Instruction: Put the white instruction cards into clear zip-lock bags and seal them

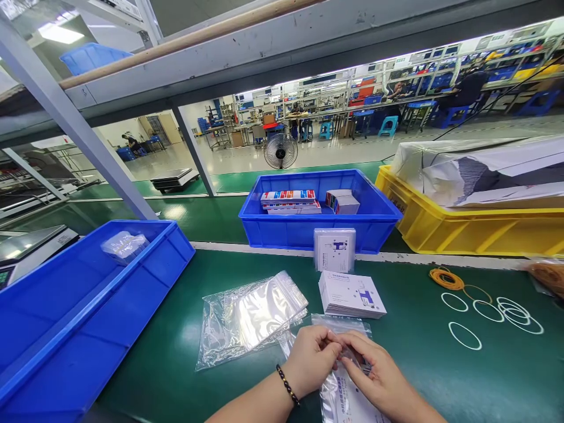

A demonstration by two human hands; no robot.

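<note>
A: L hand [314,355] and R hand [379,376] meet at the near edge of the bench. We see both pinching the top edge of a clear bag [348,396], fingers closed tight on it.

B: Anything in the bag?

A: Printed card w/ blue text. The bag lies flat on the green mat [409,376], running from under the hands toward us. Bead bracelet [287,385] on L wrist.

B: Close by?

A: Card stack [350,294] just beyond the bag. Empty bags [251,314] piled left of it. One upright card [335,249] leans on the front wall of the mid blue bin [282,232], which has boxes inside.

B: Further out?

A: We note a large blue bin [88,305] far left and a yellow bin [462,229] at right. White rubber bands [465,336] and orange bands [446,277] sit on the mat at right, well apart from the hands.
</note>
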